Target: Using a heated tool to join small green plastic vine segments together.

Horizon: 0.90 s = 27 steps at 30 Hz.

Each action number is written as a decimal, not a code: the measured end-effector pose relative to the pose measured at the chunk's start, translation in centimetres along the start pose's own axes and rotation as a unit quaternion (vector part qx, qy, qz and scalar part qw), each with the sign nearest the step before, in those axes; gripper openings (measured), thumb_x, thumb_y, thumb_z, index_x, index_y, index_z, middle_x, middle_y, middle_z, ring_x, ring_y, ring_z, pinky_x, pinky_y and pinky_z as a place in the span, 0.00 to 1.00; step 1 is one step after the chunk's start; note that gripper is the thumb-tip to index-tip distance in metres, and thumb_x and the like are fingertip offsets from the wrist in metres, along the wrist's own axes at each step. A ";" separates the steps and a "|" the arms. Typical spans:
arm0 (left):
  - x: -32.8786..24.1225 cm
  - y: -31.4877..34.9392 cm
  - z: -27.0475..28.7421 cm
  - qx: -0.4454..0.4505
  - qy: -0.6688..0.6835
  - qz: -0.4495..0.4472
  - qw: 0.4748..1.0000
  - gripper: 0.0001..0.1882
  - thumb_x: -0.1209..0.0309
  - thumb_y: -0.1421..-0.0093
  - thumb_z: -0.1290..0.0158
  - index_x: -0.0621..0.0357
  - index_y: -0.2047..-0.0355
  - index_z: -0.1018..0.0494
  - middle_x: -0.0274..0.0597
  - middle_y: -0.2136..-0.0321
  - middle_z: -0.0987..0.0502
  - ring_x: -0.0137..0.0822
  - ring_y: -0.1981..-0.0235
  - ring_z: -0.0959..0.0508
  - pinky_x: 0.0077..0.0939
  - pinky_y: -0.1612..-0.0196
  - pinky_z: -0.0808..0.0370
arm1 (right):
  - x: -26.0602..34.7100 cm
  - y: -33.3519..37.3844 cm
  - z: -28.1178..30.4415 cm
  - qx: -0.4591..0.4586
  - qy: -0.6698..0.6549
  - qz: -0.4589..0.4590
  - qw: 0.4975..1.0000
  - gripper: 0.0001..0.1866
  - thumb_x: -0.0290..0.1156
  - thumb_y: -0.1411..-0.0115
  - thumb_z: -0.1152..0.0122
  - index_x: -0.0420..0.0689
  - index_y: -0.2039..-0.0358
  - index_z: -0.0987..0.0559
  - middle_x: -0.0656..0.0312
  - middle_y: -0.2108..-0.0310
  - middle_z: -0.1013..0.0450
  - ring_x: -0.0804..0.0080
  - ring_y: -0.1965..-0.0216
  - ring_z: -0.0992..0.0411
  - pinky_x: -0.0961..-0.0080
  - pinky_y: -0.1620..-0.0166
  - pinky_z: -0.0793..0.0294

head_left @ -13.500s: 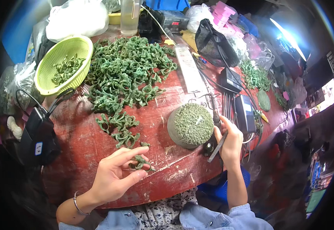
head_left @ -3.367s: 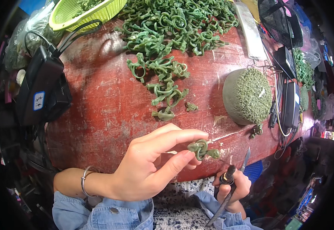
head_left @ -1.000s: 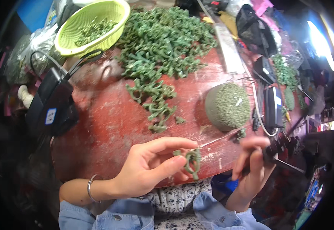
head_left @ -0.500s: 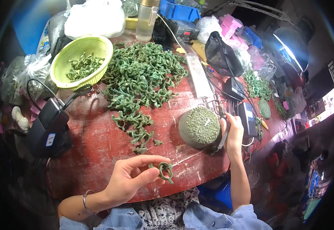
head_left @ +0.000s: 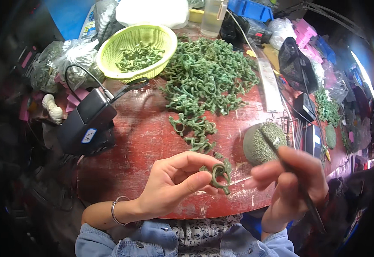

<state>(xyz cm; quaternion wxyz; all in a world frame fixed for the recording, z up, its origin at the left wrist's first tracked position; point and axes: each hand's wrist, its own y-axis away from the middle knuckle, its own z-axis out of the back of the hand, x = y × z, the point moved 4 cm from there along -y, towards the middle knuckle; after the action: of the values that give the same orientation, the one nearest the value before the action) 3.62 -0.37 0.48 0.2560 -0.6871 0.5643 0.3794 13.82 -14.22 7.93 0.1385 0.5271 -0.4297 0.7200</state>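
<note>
My left hand [head_left: 167, 186] pinches a green ring [head_left: 217, 176] with small stubs on its outside between thumb and fingertips, over the near edge of the red table. To its right, my right hand [head_left: 296, 182] is gripped round a thin dark tool [head_left: 313, 210], perhaps a file; motion blurs the fingers. The tool slants up and left, its narrow end in front of a round grey block [head_left: 249, 147] topped with green crumbs. Beyond my left hand lies a large heap of similar green rings [head_left: 208, 77], with a smaller trail of them [head_left: 193, 128] running toward me.
A yellow-green plastic basket [head_left: 105, 64] with green pieces stands at the far left. Nearer is a black box [head_left: 86, 122] with cables. Along the right are a white power strip [head_left: 270, 88], thin wire tools, a black mesh bag [head_left: 296, 66] and a lamp [head_left: 364, 75].
My right hand has come from the wire tools beside the grey block toward my left hand, now with the dark tool raised. The view has shifted left; the left hand still pinches the ring.
</note>
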 end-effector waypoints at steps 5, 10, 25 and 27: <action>-1.2 -0.1 0.8 -0.037 -0.045 -0.056 0.997 0.18 0.67 0.41 0.47 0.70 0.57 0.34 0.57 0.62 0.26 0.39 0.63 0.22 0.32 0.59 0.24 | -1.7 0.5 -2.2 -0.040 0.023 0.063 0.997 0.16 0.34 0.44 0.41 0.35 0.64 0.31 0.55 0.80 0.29 0.71 0.82 0.28 0.80 0.78 0.31; -1.8 -0.1 1.1 -0.067 -0.033 -0.074 0.994 0.19 0.68 0.42 0.46 0.70 0.56 0.35 0.59 0.62 0.26 0.39 0.64 0.22 0.31 0.59 0.24 | -2.1 1.0 -3.5 -0.081 0.161 0.114 0.977 0.20 0.45 0.43 0.42 0.38 0.71 0.30 0.61 0.83 0.33 0.74 0.88 0.31 0.84 0.82 0.36; -1.2 0.0 1.6 -0.111 -0.085 -0.133 0.981 0.15 0.76 0.47 0.42 0.66 0.63 0.34 0.59 0.63 0.27 0.46 0.66 0.22 0.43 0.60 0.25 | -2.2 0.5 -4.0 0.060 0.146 0.198 0.968 0.15 0.36 0.48 0.36 0.39 0.66 0.26 0.60 0.83 0.27 0.73 0.86 0.29 0.81 0.86 0.33; -1.2 0.0 1.6 -0.110 -0.090 -0.143 0.979 0.15 0.75 0.48 0.42 0.66 0.64 0.35 0.59 0.63 0.27 0.46 0.66 0.22 0.43 0.62 0.24 | -2.3 0.7 -4.0 0.059 0.144 0.196 0.968 0.15 0.36 0.48 0.36 0.39 0.67 0.26 0.60 0.83 0.27 0.73 0.86 0.29 0.82 0.86 0.33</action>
<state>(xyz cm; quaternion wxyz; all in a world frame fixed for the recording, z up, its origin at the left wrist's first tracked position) 3.18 1.56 0.52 0.2801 -0.7479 0.3892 0.4591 11.75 -10.93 5.27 0.0241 0.3304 -0.4571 0.8254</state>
